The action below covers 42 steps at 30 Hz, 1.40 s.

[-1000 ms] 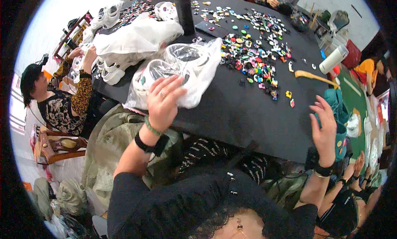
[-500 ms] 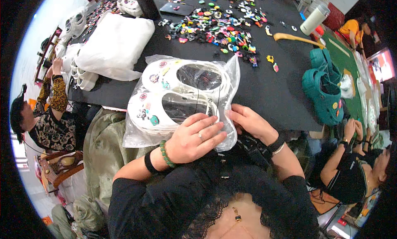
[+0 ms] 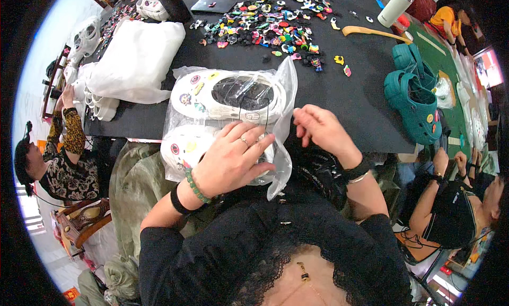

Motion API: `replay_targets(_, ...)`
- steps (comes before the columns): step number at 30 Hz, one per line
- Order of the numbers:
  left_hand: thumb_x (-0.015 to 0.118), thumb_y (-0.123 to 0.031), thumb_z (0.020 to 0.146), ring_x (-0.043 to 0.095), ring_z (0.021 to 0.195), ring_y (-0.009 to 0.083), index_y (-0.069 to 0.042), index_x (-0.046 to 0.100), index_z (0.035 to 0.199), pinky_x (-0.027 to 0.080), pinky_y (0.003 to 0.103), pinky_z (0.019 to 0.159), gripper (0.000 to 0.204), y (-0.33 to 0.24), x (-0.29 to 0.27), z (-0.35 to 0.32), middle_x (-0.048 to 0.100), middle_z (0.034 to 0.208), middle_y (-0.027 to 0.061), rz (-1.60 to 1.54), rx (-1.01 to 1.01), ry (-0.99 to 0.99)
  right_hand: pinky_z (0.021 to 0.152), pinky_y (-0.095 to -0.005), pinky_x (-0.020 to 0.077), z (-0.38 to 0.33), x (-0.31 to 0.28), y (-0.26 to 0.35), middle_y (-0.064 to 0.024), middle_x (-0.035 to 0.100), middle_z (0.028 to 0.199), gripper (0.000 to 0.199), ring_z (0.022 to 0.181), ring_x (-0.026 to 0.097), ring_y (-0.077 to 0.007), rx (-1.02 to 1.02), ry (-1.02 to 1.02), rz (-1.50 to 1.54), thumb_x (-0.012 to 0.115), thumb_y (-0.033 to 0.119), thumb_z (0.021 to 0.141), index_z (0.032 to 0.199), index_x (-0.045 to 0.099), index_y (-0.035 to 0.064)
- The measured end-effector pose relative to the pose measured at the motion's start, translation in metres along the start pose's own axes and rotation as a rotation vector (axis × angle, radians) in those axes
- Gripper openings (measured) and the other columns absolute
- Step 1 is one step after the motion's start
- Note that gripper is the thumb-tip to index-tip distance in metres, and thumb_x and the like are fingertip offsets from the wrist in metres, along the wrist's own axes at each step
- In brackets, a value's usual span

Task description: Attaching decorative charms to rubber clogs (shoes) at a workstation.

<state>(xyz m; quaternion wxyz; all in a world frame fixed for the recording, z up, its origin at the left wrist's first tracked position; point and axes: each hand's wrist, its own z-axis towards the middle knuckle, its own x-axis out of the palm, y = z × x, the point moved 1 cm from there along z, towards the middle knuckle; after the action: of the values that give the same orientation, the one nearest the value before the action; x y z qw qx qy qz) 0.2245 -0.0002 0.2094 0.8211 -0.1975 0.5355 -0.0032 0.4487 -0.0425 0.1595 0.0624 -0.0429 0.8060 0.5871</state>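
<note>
The clear plastic bag [image 3: 233, 120] with a pair of white clogs inside lies at the near edge of the black desk [image 3: 339, 99], partly overhanging toward the person's lap. The left hand [image 3: 233, 157] rests flat on the nearer clog [image 3: 183, 147], fingers spread and pressing the plastic down rather than closed around anything. The right hand [image 3: 321, 131] sits just beside the bag's open right-hand edge, fingers loosely curled with thumb and fingertips close together; whether it pinches the plastic cannot be told. The clogs' long axis runs left to right across the view, so the bag's mouth faces the right hand, which is nearer to it. The farther clog [image 3: 228, 94] shows coloured charms on its toe. Beyond, a teal pair of clogs [image 3: 413, 94] stands at the right, a white bag [image 3: 138, 59] at the left, and a scatter of small coloured charms [image 3: 265, 25] covers the far desk. Other people sit at both sides.
</note>
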Motion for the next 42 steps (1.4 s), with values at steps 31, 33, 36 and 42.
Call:
replay_targets(31, 0.058, -0.015, 0.086, 0.052, 0.073, 0.0068, 0.003, 0.058, 0.096, 0.042, 0.021, 0.065, 0.021, 0.113, -0.021, -0.077, 0.06, 0.081, 0.0004, -0.507, -1.073, -0.377, 0.063, -0.0206, 0.0433, 0.013, -0.005, -0.012, 0.0004, 0.055, 0.08, 0.01, 0.068, 0.052, -0.0063, -0.22, -0.069, 0.57, 0.058, 0.006, 0.086, 0.085, 0.048, 0.0065)
replay_targets(33, 0.059, -0.011, 0.085, 0.05, 0.069, 0.0055, 0.002, 0.058, 0.089, 0.041, 0.02, 0.062, 0.014, 0.13, -0.016, -0.072, 0.058, 0.076, -0.0015, -0.491, -0.998, -0.36, 0.067, -0.0216, 0.0443, 0.008, -0.006, -0.012, -0.0012, 0.056, 0.087, 0.019, 0.075, 0.054, -0.0081, -0.209, -0.041, 0.659, 0.059, 0.002, 0.084, 0.099, 0.047, 0.0054)
replay_targets(36, 0.061, -0.007, 0.083, 0.046, 0.062, 0.0048, 0.0, 0.056, 0.08, 0.039, 0.022, 0.056, 0.01, 0.145, -0.015, -0.05, 0.053, 0.067, -0.0026, -0.596, -0.921, -0.506, 0.076, -0.0262, 0.047, 0.0, -0.002, -0.002, -0.0054, 0.06, 0.096, 0.037, 0.086, 0.058, -0.0122, -0.166, -0.075, 0.786, 0.059, 0.003, 0.084, 0.118, 0.043, 0.002)
replay_targets(42, 0.061, -0.009, 0.085, 0.048, 0.064, 0.0044, 0.001, 0.059, 0.083, 0.039, 0.019, 0.057, 0.011, 0.171, -0.053, 0.002, 0.058, 0.071, -0.0001, -0.397, -0.759, -0.604, 0.076, -0.0268, 0.0488, -0.004, -0.011, -0.006, -0.0051, 0.061, 0.098, 0.03, 0.086, 0.06, -0.0121, -0.17, -0.122, 0.735, 0.06, 0.006, 0.086, 0.112, 0.046, 0.0032)
